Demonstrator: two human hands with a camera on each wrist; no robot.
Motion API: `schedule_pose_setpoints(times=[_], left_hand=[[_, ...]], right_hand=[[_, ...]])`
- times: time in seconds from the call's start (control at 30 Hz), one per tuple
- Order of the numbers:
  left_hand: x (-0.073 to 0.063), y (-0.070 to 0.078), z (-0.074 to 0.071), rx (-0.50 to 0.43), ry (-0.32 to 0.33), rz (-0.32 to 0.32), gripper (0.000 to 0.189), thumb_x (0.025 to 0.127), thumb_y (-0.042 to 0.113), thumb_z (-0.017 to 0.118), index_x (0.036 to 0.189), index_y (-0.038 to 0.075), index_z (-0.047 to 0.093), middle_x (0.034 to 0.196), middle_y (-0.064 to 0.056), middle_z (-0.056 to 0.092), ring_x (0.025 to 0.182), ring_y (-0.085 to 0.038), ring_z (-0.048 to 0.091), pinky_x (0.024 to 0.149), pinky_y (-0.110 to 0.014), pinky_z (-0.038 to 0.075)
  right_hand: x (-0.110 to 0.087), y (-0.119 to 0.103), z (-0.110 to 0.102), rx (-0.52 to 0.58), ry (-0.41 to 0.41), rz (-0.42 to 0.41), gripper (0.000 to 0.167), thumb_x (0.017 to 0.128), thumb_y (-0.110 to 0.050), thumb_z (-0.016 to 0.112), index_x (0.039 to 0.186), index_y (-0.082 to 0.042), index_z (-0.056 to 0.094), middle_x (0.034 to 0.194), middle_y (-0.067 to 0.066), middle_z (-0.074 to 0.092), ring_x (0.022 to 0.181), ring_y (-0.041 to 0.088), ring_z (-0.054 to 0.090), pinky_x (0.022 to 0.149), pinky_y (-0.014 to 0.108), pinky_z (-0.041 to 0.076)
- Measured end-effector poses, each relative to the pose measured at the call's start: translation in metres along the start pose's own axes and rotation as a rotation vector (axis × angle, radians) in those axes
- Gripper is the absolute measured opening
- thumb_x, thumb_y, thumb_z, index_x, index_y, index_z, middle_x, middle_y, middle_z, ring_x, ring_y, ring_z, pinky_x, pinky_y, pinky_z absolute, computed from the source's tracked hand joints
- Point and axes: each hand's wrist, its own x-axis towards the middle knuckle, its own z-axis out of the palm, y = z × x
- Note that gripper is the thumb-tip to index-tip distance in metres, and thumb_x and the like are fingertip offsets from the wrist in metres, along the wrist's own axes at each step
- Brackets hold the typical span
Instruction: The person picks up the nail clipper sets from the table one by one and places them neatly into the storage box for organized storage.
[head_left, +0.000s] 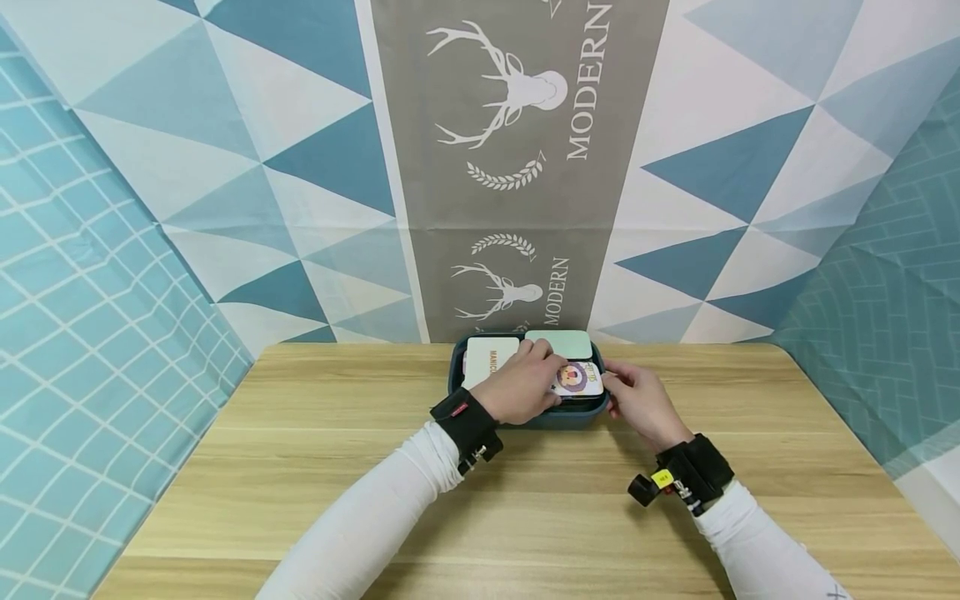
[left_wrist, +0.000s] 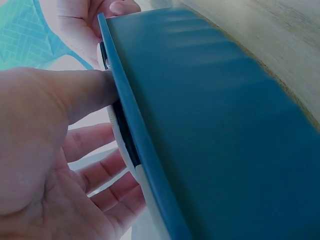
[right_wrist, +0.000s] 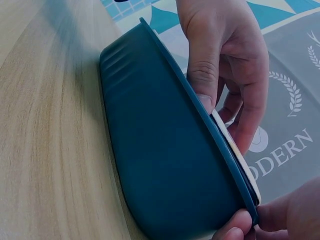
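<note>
A dark blue basket point(left_wrist: 220, 100) stands on the table, with flat boxes and tins in it. My left hand point(head_left: 525, 385) reaches over its front, holding a small white tin point(head_left: 585, 379) with a cartoon animal in a purple ring. The thumb point(right_wrist: 204, 80) lies at the tin's near edge by the basket rim, and the fingers bend over its top. My right hand point(head_left: 641, 402) pinches the basket's right-end rim, close to the tin's corner. A white box point(head_left: 487, 357) with orange lettering lies left in the basket, partly behind my left hand.
A pale green lid point(head_left: 562, 342) sits at the back right of the basket. The wooden table point(head_left: 337, 400) meets a patterned cloth backdrop point(head_left: 510, 275) close behind the basket. Blue patterned cloths hang at both sides.
</note>
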Motion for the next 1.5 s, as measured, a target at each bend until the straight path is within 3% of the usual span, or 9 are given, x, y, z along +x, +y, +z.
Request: schedule_pose_setpoints(times=[0.67, 1.23, 1.5], left_hand=[[-0.009, -0.005, -0.012, -0.025, 0.01, -0.02, 0.061, 0.103, 0.037, 0.073, 0.152, 0.007, 0.056, 0.14, -0.01, 0.052, 0.12, -0.025, 0.046, 0.104, -0.034, 0.043], [-0.032, -0.023, -0.03, -0.192, 0.116, -0.048, 0.064, 0.107, 0.037, 0.067, 0.157, 0.002, 0.048, 0.144, -0.013, 0.049, 0.124, -0.028, 0.043, 0.105, -0.039, 0.043], [-0.042, -0.03, -0.036, -0.215, 0.172, -0.067, 0.063, 0.106, 0.037, 0.067, 0.156, 0.003, 0.049, 0.144, -0.013, 0.048, 0.13, -0.03, 0.042, 0.108, -0.041, 0.043]], right_hand=[[0.0, -0.002, 0.001, -0.003, 0.016, 0.006, 0.046, 0.114, -0.014, 0.048, 0.155, 0.008, 0.047, 0.108, 0.018, 0.06, 0.074, 0.018, 0.058, 0.062, 0.029, 0.054], [-0.001, -0.001, 0.001, -0.005, 0.02, 0.032, 0.047, 0.115, -0.017, 0.049, 0.156, 0.006, 0.047, 0.112, 0.019, 0.059, 0.078, 0.02, 0.058, 0.063, 0.029, 0.054], [-0.001, -0.002, 0.002, -0.009, 0.022, 0.034, 0.047, 0.115, -0.016, 0.048, 0.156, 0.006, 0.047, 0.113, 0.019, 0.058, 0.078, 0.02, 0.058, 0.064, 0.029, 0.054]])
